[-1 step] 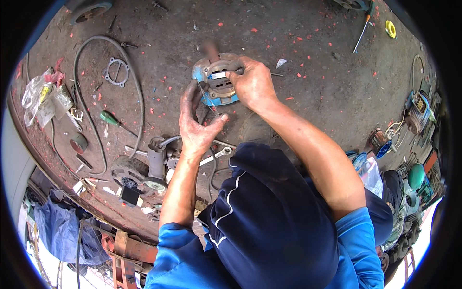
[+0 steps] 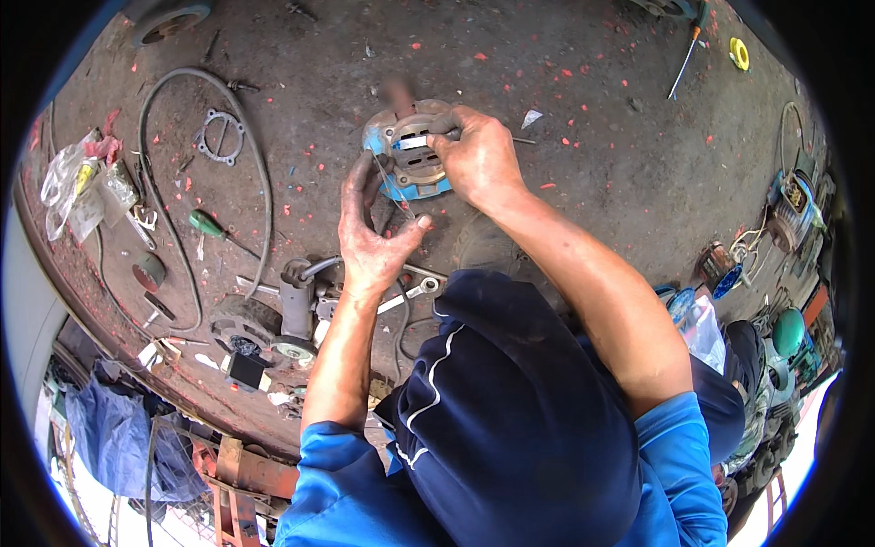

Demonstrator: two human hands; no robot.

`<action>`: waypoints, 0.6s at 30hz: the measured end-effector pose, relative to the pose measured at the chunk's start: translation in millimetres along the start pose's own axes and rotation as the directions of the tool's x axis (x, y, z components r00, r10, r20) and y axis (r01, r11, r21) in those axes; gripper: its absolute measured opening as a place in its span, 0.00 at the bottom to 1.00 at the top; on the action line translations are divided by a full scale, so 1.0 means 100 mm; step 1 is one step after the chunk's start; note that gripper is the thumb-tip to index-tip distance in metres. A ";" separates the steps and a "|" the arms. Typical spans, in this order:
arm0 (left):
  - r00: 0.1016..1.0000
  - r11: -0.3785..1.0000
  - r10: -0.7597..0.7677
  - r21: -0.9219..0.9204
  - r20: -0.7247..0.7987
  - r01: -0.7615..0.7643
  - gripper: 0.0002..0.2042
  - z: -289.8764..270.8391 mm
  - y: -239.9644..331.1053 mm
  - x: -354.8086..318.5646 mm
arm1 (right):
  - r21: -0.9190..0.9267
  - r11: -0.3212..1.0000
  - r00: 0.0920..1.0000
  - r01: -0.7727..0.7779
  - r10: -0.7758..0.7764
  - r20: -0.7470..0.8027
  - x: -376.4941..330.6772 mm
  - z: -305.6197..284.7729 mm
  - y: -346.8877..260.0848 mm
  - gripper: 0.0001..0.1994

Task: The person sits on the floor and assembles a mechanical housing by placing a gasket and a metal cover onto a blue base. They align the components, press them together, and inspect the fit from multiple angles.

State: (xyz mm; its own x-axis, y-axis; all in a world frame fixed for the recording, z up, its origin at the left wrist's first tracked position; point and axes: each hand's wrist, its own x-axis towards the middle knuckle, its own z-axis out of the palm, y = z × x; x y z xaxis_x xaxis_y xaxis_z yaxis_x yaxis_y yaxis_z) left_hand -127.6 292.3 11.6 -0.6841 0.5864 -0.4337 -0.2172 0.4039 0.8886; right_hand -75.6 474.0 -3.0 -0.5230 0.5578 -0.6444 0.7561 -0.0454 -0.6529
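A round metal plate with slots [image 2: 417,157], apparently bolted to a blue-painted housing [image 2: 427,192], lies on the ground ahead of me. My right hand [image 2: 478,155] pinches a thin, light flat metal strip [image 2: 412,142] over the plate's upper slot. At the near left edge of the housing is my left hand [image 2: 375,219], thumb spread away from bent fingers that touch or almost touch the blue rim. A thin line, perhaps a wire or strip edge, shows between those fingers and the thumb; I cannot tell which.
A ring gasket [image 2: 221,137] and a green-handled screwdriver [image 2: 208,221] lie to the left, near a looped cable [image 2: 264,173]. An angle grinder [image 2: 296,305] and a wrench [image 2: 422,287] are close by my left forearm. An orange-handled screwdriver [image 2: 690,55] and yellow ring [image 2: 739,55] lie far right.
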 end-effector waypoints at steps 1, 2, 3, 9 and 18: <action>1.000 1.000 -0.002 -0.005 0.002 0.002 0.51 0.00 -0.01 0.00 | -0.009 1.000 1.000 -0.005 0.005 -0.002 0.01 0.00 0.01 0.14; 1.000 1.000 -0.012 -0.014 0.000 0.012 0.52 0.00 -0.01 0.00 | -0.015 1.000 1.000 0.000 0.000 -0.003 0.00 0.00 0.01 0.14; 1.000 1.000 -0.022 -0.022 -0.004 0.022 0.52 0.00 -0.02 0.00 | -0.018 1.000 1.000 0.005 -0.005 -0.003 -0.01 -0.01 0.00 0.15; 0.999 0.999 -0.051 -0.019 -0.020 0.050 0.52 0.01 -0.01 -0.01 | -0.126 0.992 1.000 0.004 -0.006 -0.017 0.00 -0.01 -0.02 0.16; 1.000 1.000 0.009 -0.004 -0.009 -0.009 0.52 0.03 -0.11 -0.01 | -0.191 0.982 1.000 0.005 -0.006 -0.005 0.02 -0.06 -0.04 0.13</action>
State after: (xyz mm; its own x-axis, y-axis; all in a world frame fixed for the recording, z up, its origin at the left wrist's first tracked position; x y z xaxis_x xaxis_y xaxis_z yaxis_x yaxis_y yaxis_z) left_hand -122.6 289.7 1.9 -0.6920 0.5838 -0.4247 -0.2143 0.3957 0.8930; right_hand -76.8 480.4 0.7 -0.5253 0.5624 -0.6386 0.8149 0.1162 -0.5679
